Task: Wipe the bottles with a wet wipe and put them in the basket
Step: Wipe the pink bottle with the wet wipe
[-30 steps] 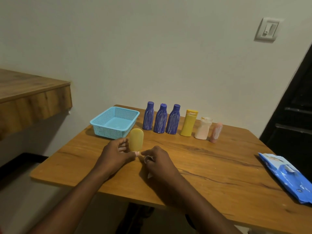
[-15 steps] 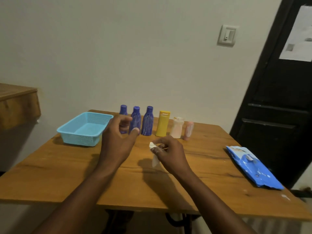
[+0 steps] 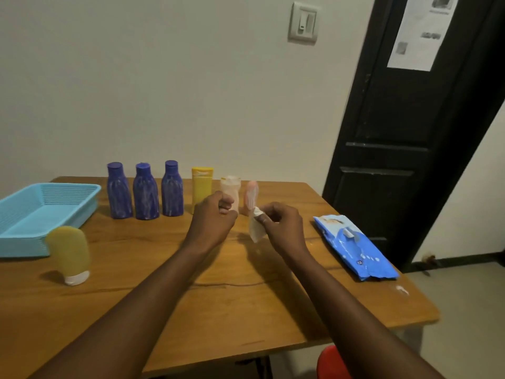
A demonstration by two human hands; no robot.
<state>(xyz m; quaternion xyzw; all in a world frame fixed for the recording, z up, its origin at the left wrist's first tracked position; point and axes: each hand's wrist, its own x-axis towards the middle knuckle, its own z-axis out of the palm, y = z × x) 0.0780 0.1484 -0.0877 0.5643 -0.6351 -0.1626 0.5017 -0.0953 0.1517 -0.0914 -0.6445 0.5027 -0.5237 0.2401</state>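
Note:
A row stands at the table's far edge: three blue bottles (image 3: 144, 192), a yellow bottle (image 3: 201, 187), a pale bottle (image 3: 231, 184) and a small pink bottle (image 3: 251, 194). An ochre tube (image 3: 68, 251) stands on its white cap in front of the light-blue basket (image 3: 16, 214), which holds nothing I can see. My left hand (image 3: 213, 218) has its fingers curled just in front of the pale bottle; I cannot tell if they touch it. My right hand (image 3: 281, 225) pinches a crumpled white wet wipe (image 3: 256, 228) near the pink bottle.
A blue pack of wet wipes (image 3: 352, 247) lies near the right edge of the wooden table (image 3: 246, 296). A black door (image 3: 404, 132) stands behind it. A red seat (image 3: 332, 362) shows below the table's front edge.
My left hand has let go of the ochre tube, which now stands by the basket. Both hands have moved right and forward to the pale bottles; the right keeps the wipe.

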